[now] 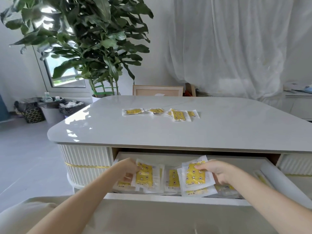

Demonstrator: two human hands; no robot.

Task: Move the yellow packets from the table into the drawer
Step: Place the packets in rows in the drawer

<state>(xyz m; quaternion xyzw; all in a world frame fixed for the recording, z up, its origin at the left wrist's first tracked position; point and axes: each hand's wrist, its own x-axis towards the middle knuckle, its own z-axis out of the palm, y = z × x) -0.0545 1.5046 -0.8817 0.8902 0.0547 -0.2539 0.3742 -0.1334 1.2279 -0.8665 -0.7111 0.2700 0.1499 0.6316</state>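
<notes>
- So, the left hand pinches one yellow packet and the right hand pinches a second packet. Both are low over the open drawer, long sides pointing away from the person.
- Leftover packets lie in a sideways row on the table, well beyond both hands and roughly between them.

I see a glossy white tabletop with rounded corners. Toward its far side lie two separate packets and an overlapping cluster.
</notes>
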